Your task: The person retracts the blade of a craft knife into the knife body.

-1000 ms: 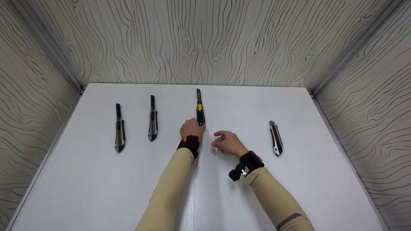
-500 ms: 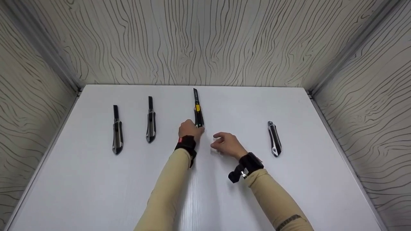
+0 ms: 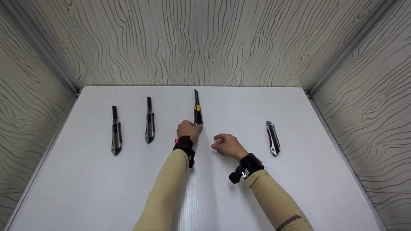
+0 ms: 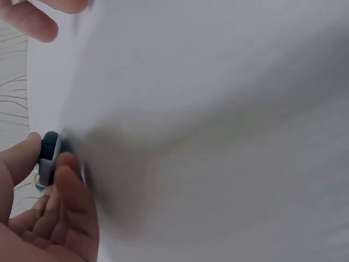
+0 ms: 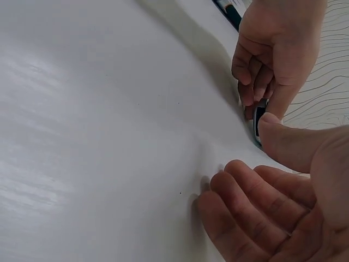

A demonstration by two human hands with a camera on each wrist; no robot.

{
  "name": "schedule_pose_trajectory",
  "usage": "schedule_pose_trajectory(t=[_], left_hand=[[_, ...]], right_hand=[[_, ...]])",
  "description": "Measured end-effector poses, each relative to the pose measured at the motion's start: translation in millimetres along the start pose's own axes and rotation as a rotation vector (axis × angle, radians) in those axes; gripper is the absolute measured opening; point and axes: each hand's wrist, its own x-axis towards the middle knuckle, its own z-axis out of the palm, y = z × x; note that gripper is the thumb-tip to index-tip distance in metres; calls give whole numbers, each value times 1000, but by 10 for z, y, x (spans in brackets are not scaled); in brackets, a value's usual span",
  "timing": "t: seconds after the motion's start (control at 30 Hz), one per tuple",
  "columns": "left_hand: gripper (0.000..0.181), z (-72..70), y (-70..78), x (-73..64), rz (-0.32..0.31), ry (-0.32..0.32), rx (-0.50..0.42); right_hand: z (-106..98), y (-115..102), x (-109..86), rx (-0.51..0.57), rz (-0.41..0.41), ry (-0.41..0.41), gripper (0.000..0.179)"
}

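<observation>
A utility knife [image 3: 197, 110] with a yellow slider and its black blade section extended points toward the back wall. My left hand [image 3: 188, 129] pinches the rear end of its handle between thumb and fingers. In the left wrist view, the knife's butt [image 4: 49, 153] shows between the thumb and the index finger. To the right, my right hand [image 3: 227, 144] hovers just above the table with relaxed, slightly bent fingers and nothing in them. The right wrist view shows this right hand [image 5: 262, 213] apart from the held knife [image 5: 260, 120].
Two grey-black utility knives, one far left [image 3: 116, 134] and one nearer [image 3: 149, 123], lie with blade sections out. Another utility knife [image 3: 273, 138], its blade section drawn in, lies on the right. The white table [image 3: 96, 192] meets patterned walls [image 3: 192, 41] at back and sides.
My left wrist has turned slightly, and the held knife looks rolled a little toward its side. The right hand has hardly moved. The head view has shifted slightly.
</observation>
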Motion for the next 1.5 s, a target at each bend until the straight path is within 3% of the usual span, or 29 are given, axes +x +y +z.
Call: schedule_pose_trajectory(t=[0.2,0.37,0.67,0.9,1.07,1.5], left_hand=[[37,-13,-78,-26,-36,-7,-121],[39,-55,-75,-91,-53,-71,-202],[33,-123,-114,-251,12,-148,-303],[34,-186,-123,-525,57,-233,-476],[33,-180,-169,-711,78,-275,-562],[32,-105,-397,-1107,125,-292,-594]], right_hand=[[38,1,-37,14,2,-12,42],[38,-9,-67,27,-11,-9,42],[-1,-1,-95,44,33,-2,43],[-87,-13,-107,54,68,3,44],[-152,-30,-113,42,40,40,42],[-188,-212,-119,167,45,78,47]])
